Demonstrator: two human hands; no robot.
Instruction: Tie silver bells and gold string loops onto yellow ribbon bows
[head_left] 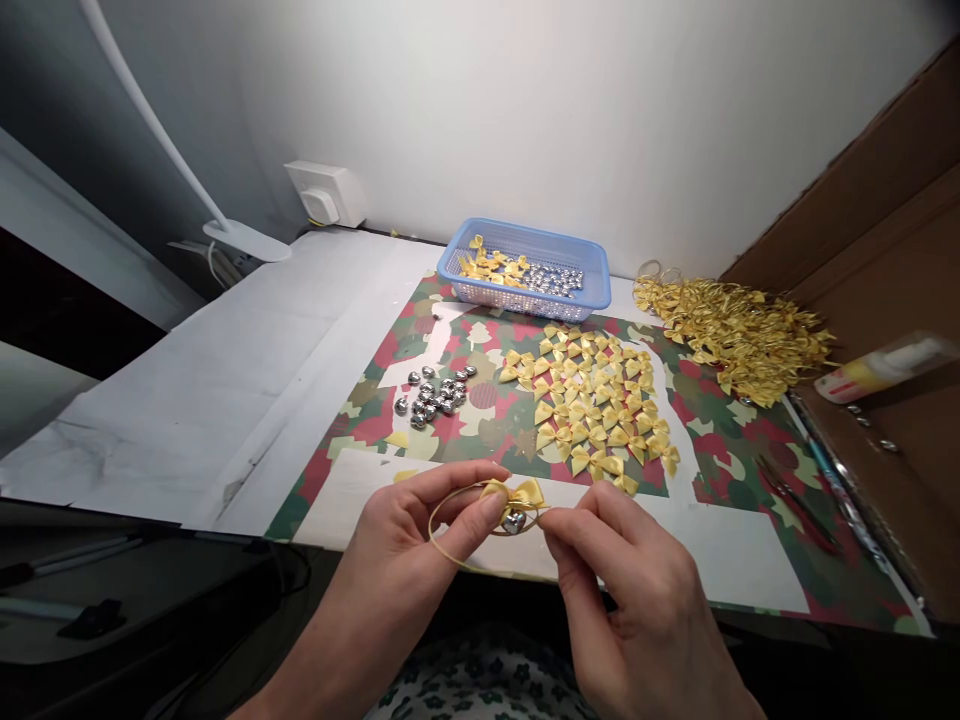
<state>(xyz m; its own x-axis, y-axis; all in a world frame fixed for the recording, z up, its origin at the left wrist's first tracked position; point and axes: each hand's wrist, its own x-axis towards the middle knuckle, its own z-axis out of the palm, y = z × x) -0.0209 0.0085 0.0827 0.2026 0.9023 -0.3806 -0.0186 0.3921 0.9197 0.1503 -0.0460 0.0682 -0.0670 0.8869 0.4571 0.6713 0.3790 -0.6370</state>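
Lower centre, the left hand [424,530] pinches a yellow satin bow [531,491], a silver jingle bell [514,522] just below; the right hand's [630,570] fingertips pinch, it seems, yellow cord [487,573] (they hide its end). Mid-frame lie loose bells [427,398] and bows [598,411]; beyond, a blue basket [598,285].

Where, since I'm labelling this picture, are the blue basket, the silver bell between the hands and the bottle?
Blue basket [598,277], head view: its right-hand wall.
Silver bell [514,521], head view: its shiny front.
Bottle [870,372], head view: its body.
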